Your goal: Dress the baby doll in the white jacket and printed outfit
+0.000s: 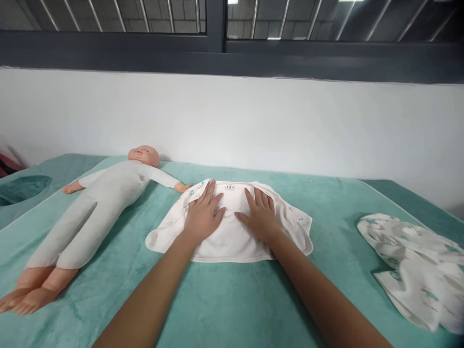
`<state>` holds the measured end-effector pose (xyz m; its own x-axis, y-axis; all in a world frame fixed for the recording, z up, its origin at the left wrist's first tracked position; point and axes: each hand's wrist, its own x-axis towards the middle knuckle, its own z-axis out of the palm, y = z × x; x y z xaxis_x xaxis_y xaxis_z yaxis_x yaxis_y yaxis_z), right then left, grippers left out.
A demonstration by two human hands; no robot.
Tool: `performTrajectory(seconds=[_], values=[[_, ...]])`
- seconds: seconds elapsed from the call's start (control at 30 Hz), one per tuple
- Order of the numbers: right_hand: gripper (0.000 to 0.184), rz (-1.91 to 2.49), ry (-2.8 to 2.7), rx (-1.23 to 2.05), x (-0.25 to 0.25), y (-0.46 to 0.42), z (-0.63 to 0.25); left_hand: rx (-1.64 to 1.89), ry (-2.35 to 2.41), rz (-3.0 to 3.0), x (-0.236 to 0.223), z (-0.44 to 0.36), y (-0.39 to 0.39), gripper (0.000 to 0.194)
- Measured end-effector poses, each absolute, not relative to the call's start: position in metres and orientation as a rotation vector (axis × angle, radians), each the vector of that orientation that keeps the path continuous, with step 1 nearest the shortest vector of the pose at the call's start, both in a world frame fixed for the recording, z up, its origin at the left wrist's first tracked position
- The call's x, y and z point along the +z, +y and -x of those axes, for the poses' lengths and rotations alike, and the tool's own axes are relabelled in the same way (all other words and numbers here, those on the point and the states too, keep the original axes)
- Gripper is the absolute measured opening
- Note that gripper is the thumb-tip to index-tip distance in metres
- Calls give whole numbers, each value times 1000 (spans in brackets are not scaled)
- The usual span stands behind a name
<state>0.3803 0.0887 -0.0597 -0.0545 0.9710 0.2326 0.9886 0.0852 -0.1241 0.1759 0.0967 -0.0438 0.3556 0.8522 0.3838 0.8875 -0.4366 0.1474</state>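
A white baby shirt with small printed motifs lies spread on the green bed cover, its neck label facing up at the far edge. My left hand rests on the left part of the shirt, fingers stretched out, tips near the neckline. On the right part lies my right hand, palm down with thumb and fingers apart. Both hands touch the cloth, and neither grips it. Just left of the shirt, the hand of a baby doll reaches its edge. The doll lies on its back, with a cloth body.
At the right, a crumpled white printed baby garment lies on the green cover. Behind the bed stands a white wall below a dark window frame. A red and black item shows at the far left edge.
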Motion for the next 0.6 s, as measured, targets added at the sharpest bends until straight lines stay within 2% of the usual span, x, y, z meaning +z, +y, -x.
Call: performTrajectory(seconds=[0.2,0.43,0.6], values=[[94,1969,-2046,-110,-64,90,-380,-533,-1555,2486,-42,-175,97,52],[80,1965,-2143,-45,-69,93,-382,-455,-1678,2531,-52,-173,104,51],[87,2046,-2111,63,-69,99,-378,-528,-1602,2518,-54,-173,104,52]])
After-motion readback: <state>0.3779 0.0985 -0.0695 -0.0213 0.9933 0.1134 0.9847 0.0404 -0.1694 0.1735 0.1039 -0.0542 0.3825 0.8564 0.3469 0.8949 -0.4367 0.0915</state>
